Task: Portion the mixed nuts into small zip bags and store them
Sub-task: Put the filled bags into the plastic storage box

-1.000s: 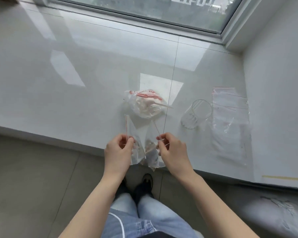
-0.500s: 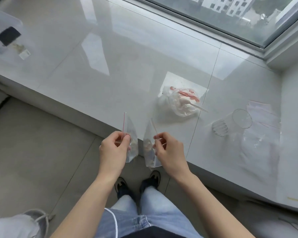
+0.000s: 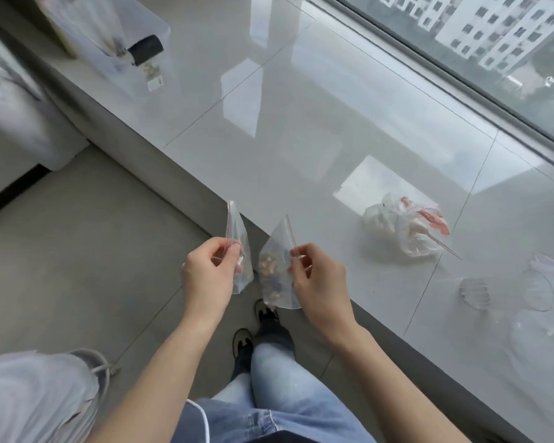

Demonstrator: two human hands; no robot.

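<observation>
I judge the storing step is in hand: both portions look sealed, and next I must carry them to the clear storage bin (image 3: 109,30) on the ledge (image 3: 301,123). My right hand (image 3: 320,282) pinches the fuller zip bag (image 3: 275,276) by its red strip; my left hand (image 3: 208,276) pinches the slimmer bag (image 3: 242,251), both off the ledge's edge.

the single head view looks steeply down and forward from the person's head, close above the left hand (image 3: 210,270) and right hand (image 3: 317,279) near centre, with the white ledge (image 3: 301,148) running from eleven to four o'clock and the window (image 3: 493,43) at one o'clock.
</observation>
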